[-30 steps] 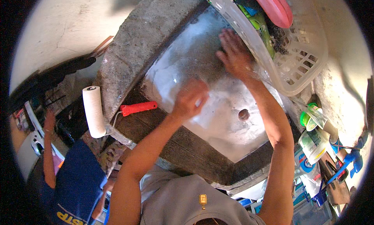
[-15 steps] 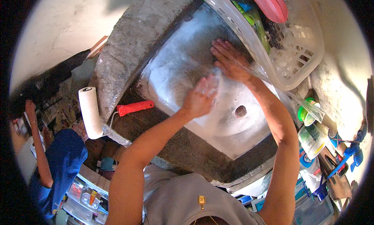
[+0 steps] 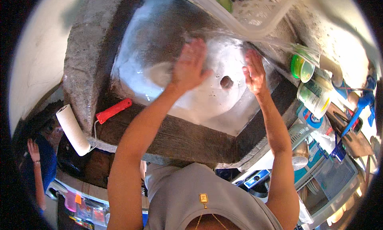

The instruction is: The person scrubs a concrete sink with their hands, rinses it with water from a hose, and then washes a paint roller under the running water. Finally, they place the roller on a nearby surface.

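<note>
Rim [image 3: 81,54]: rough concrete, around the pale basin [image 3: 215,116] before the person.
Left hand [image 3: 190,66]: open over basin, fingers straight, nothing seen held; contact I cannot tell.
Right hand [image 3: 255,72]: open, seemingly empty, at basin's right edge.
Roller [image 3: 73,130]: at rim's corner; a knock from the left arm [image 3: 139,134] could drop it.

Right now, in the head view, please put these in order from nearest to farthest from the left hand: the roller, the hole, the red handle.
1. Hole: in the sink, right of the left hand.
2. Red handle: left of the hand, lower in view.
3. Roller: farther left, beyond the handle.
</note>
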Motion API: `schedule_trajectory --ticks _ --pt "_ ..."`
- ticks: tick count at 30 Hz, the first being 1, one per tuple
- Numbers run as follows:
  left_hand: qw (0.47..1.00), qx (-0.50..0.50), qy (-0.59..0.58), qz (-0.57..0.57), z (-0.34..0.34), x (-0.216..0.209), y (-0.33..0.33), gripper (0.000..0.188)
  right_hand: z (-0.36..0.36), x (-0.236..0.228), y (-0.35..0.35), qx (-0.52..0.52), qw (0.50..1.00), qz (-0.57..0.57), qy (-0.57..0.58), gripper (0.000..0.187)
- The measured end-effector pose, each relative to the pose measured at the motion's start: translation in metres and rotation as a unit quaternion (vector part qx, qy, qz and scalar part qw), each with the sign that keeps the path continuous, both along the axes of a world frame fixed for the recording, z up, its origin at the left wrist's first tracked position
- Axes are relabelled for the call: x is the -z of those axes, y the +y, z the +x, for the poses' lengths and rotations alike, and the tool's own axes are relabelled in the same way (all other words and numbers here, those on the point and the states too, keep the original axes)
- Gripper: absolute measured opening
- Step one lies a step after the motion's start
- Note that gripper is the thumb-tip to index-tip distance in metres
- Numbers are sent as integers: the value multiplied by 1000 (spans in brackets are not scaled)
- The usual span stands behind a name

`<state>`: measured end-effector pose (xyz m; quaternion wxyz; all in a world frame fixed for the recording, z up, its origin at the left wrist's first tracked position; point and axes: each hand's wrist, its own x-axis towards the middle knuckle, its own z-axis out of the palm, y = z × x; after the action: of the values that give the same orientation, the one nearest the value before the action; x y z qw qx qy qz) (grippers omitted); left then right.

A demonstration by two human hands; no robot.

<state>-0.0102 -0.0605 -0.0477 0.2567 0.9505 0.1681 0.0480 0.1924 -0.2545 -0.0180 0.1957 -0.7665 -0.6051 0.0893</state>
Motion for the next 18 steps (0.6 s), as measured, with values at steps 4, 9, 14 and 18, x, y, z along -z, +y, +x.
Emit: schedule_trajectory --ticks 4,9,14,18 --pt "977 139 -98 -132 0 0 -85 76 -25 20 -67 216 972 -53 -78 47" --pt "924 217 -207 -236 2 6 -97 70 -63 39 -74 324 944 -26 -61 56" --pt "975 70 -211 -17 68 19 13 70 -124 37 -50 147 986 27 80 53" --pt "968 190 -161 -28 71 13 -7 66 -113 22 -79 235 970 20 63 57"
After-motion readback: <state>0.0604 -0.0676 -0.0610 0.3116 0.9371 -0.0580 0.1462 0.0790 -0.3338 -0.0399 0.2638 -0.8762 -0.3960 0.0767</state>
